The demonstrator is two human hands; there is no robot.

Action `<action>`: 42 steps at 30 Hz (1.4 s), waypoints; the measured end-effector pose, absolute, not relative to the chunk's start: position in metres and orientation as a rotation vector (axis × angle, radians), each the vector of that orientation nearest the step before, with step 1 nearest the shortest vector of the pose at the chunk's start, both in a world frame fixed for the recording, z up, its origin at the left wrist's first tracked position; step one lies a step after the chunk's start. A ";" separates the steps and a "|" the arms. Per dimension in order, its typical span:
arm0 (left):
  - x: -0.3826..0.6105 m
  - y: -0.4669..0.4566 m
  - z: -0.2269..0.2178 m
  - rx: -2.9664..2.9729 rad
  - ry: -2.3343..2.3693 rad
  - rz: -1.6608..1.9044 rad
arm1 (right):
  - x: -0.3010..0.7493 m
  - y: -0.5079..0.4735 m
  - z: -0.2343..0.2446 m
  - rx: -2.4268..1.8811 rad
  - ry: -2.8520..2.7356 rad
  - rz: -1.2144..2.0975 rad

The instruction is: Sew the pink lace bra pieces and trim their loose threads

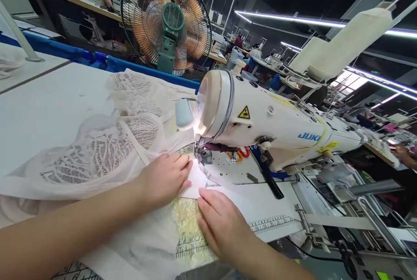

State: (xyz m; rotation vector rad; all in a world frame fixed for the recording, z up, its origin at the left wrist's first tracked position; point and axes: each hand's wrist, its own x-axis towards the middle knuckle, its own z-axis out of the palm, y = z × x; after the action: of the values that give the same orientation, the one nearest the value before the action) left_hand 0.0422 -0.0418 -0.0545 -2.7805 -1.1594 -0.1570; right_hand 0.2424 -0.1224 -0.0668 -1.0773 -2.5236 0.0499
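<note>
A small white fabric piece (pixel 194 184) lies in front of the needle area of a white sewing machine (pixel 254 115). My left hand (pixel 167 180) is closed on its left side, fingertips close to the presser foot (pixel 202 154). My right hand (pixel 223 221) grips the near right corner of the same piece between its fingers. White garment fabric with lace panels (pixel 94 156) spreads out to the left and runs beneath my left forearm. Under the hands lies a yellowish taped patch (pixel 187 219) with printed ruler marks.
A large fan (pixel 166 15) stands behind the table. On the machine bed lie red and orange-handled tools (pixel 243 154) beside a dark strip-like tool (pixel 272 182). A thread cone (pixel 355 41) hangs at upper right; a metal attachment (pixel 306 223) sits at the table's right edge.
</note>
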 end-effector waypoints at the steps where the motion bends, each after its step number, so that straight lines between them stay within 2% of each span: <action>1: 0.045 -0.041 -0.054 -2.761 -1.187 -0.143 | 0.242 -0.122 -0.067 -1.068 -2.525 0.065; 22: 0.051 -0.027 -0.043 -2.783 -1.422 -0.072 | 0.228 -0.114 -0.071 -1.155 -2.504 0.076; 27: 0.046 -0.013 -0.042 -2.742 -1.318 -0.097 | 0.220 -0.107 -0.072 -1.173 -2.485 0.067; 33: 0.043 -0.031 -0.046 -2.734 -0.920 -0.165 | 0.213 -0.101 -0.072 -1.160 -2.458 0.141; 42: 0.031 -0.058 -0.071 -2.695 -0.865 -0.313 | 0.219 -0.103 -0.071 -1.116 -2.446 0.160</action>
State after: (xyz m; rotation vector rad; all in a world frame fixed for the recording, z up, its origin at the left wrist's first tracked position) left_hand 0.0309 -0.0580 -0.0711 -2.6948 -0.8646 -0.3128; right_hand 0.2187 -0.1027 -0.0709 -1.1157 -2.4456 0.1601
